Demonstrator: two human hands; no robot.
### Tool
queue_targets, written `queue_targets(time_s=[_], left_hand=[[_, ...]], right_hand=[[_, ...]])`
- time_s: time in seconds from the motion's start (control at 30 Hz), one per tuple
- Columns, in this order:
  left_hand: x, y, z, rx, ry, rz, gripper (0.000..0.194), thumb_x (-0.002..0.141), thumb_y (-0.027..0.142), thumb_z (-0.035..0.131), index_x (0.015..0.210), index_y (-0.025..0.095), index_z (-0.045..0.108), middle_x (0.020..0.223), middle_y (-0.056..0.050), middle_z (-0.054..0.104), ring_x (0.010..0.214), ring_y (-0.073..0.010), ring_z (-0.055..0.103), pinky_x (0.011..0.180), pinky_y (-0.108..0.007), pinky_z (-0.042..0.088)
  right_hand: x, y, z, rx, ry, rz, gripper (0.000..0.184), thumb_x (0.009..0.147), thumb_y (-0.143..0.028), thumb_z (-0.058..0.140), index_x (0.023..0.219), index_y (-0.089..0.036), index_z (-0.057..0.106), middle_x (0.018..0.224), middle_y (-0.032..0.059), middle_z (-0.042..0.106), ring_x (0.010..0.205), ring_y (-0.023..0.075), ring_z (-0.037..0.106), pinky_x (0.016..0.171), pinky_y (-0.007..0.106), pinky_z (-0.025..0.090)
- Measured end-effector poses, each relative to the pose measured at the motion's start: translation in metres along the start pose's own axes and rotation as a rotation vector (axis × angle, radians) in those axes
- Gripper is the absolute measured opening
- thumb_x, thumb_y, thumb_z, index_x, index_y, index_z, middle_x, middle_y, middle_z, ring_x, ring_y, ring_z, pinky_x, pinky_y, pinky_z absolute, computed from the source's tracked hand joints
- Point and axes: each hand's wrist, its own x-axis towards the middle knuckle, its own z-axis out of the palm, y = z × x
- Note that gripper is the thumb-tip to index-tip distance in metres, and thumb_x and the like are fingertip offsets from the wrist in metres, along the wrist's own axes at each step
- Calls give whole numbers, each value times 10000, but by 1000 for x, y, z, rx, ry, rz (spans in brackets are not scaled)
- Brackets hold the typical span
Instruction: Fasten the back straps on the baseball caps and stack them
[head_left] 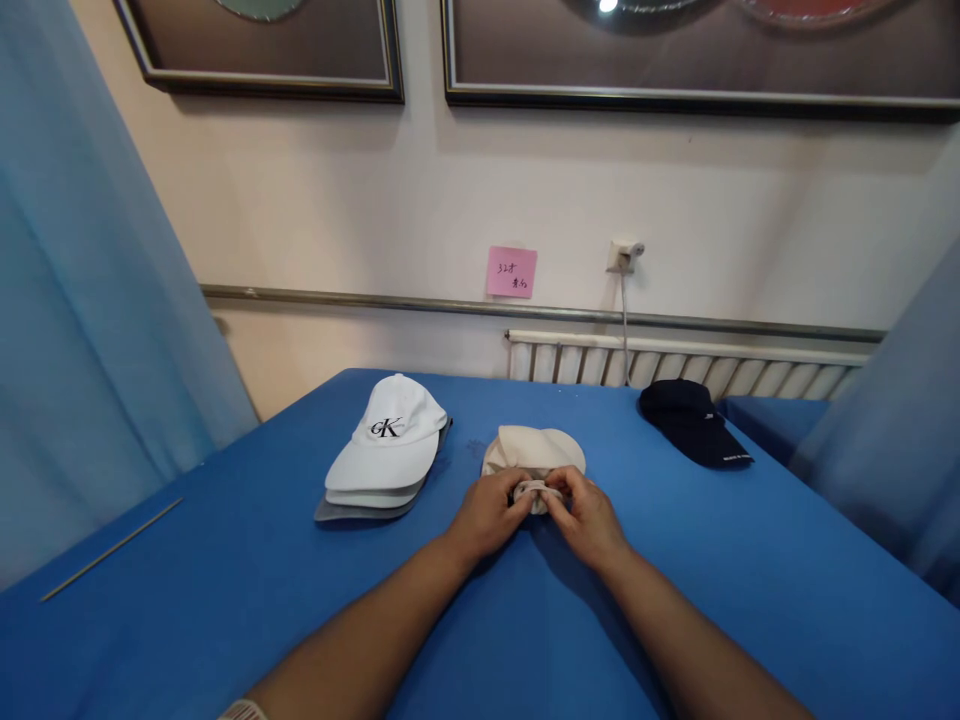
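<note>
A beige cap [534, 452] lies on the blue table [225, 560] in the middle, its back end toward me. My left hand [487, 512] and my right hand [586, 516] meet at that back end. Both pinch the cap's rear strap [537, 489] between closed fingers. To the left sits a stack of caps topped by a white cap [390, 438] with a black logo. A black cap [694, 420] rests at the far right of the table.
A thin stick [112, 549] lies near the table's left edge. Blue curtains [82, 330] hang on both sides. Behind the table are a radiator [675, 365], a wall socket with a cable [624, 258] and a pink note [511, 272].
</note>
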Motion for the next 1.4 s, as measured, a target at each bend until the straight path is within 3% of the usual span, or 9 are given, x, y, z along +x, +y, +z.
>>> queue_targets(time_s=[0.2, 0.33, 0.43, 0.53, 0.7, 0.83, 0.93, 1.17, 1.4], left_hand=[[1, 0, -1, 166, -7, 36, 262, 924, 330, 455, 813, 191, 647, 788, -31, 661, 716, -176, 570, 669, -277, 358], [1, 1, -1, 193, 6, 84, 259, 952, 322, 423, 862, 201, 634, 867, -29, 672, 803, -183, 580, 749, -295, 355], [1, 1, -1, 269, 1, 121, 247, 963, 311, 415, 907, 201, 629, 917, -39, 675, 871, -198, 579, 809, -321, 339], [1, 1, -2, 336, 0, 153, 232, 959, 296, 428, 962, 202, 639, 948, -55, 674, 924, -215, 572, 874, -355, 325], [-1, 1, 0, 350, 29, 130, 202, 935, 255, 462, 991, 217, 652, 994, -58, 680, 985, -233, 568, 961, -427, 297], [-3, 2, 2, 163, 48, 85, 255, 870, 318, 575, 1098, 220, 633, 1086, -59, 690, 1037, -251, 583, 1001, -445, 311], [-2, 1, 3, -87, 68, 33, 322, 849, 340, 600, 1141, 206, 624, 1112, -60, 689, 1016, -233, 612, 950, -379, 399], [7, -4, 6, -547, 110, -154, 311, 823, 371, 615, 1016, 130, 656, 872, -58, 683, 754, -162, 603, 685, -263, 468], [6, -3, 8, -622, -6, -235, 237, 746, 334, 671, 824, 111, 681, 706, -30, 631, 617, -115, 522, 574, -224, 403]], right_hand=[[0, -3, -1, 11, -13, -26, 73, 840, -325, 608, 825, -264, 645, 766, 12, 683, 718, 207, 595, 729, 327, 402], [2, -10, -7, -160, 4, -108, 104, 850, -312, 601, 785, -268, 669, 859, 49, 684, 855, 242, 591, 802, 358, 393], [1, -15, -8, -221, 1, -109, 150, 866, -297, 570, 757, -261, 666, 856, 59, 660, 813, 228, 591, 755, 340, 414], [-1, -11, -2, -94, 15, -14, 117, 846, -296, 582, 769, -253, 659, 792, 37, 656, 681, 190, 598, 652, 302, 433], [-6, 9, 15, 208, -19, 256, 165, 808, -384, 620, 773, -223, 628, 501, -31, 576, 443, 151, 539, 454, 243, 384], [-3, 15, 16, 317, 54, 171, 190, 789, -385, 657, 769, -199, 624, 760, 32, 683, 617, 162, 631, 567, 254, 487], [-1, 13, 12, 348, 126, 67, 160, 795, -349, 666, 777, -193, 636, 941, 66, 668, 774, 177, 658, 695, 284, 535], [-1, 10, 8, 341, 99, -66, 62, 815, -257, 640, 782, -205, 632, 1004, 74, 623, 877, 193, 655, 782, 333, 564], [-1, 16, 9, 287, 35, -105, 12, 812, -202, 610, 809, -213, 613, 1007, 72, 612, 905, 196, 645, 782, 333, 566]])
